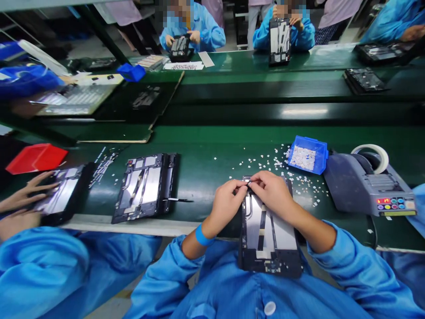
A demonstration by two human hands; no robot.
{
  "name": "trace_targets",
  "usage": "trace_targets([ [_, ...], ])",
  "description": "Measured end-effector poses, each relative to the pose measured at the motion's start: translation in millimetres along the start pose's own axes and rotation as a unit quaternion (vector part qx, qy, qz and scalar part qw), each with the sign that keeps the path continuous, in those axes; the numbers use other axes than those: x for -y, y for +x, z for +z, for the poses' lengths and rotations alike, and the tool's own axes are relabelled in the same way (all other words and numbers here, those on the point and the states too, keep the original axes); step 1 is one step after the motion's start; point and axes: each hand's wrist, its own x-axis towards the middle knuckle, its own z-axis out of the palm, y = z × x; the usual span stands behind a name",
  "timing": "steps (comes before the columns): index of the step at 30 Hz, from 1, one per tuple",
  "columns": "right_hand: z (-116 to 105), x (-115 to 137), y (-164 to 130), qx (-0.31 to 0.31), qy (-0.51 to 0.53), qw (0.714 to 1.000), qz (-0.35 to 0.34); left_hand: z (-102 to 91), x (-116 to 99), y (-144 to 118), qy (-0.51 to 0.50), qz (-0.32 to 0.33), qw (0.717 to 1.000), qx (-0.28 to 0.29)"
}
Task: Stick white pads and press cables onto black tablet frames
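— Where is the black frame (pixel 269 239)?
— Near, on the lap, leaning on the green table (pixel 206 173) edge.
— And the hands?
— Both sit on its far end. The left hand (pixel 227 199) and right hand (pixel 272 191) pinch one tiny white bit together.
— What is farther?
— White bits, a blue tray (pixel 320 157) far right, a grey tape machine (pixel 368 186) beside it.

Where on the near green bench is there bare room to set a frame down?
Bare mat lies between the spare frame and the left hand, up to the belt edge. It is crowded right of the right hand: scattered white bits, the blue tray and the tape dispenser.
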Motion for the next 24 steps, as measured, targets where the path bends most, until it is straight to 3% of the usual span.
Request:
trace_targets([
  [4, 3.3, 3.6, -12.2, -0.029, -0.101, 0.992, -0.065, 0.3, 0.1, 0.2, 0.005, 0.005, 1.000, -0.014],
  [15, 0.5, -1.1, -13.7, 0.000, -0.044, 0.997, -0.064, -1.1, -0.8, -10.7, 0.172, 0.192, 0.966, -0.024],
  [19, 1.6, -2.5, -13.3, -0.025, -0.079, 0.996, -0.036, 3.4, -2.4, -9.8, 0.156, 0.182, 0.970, -0.023],
  [24, -10.2, -7.9, -14.0, -0.042, -0.101, 0.994, -0.028, 6.5, -2.4, -3.6, 0.057, 0.081, 0.995, -0.012],
])
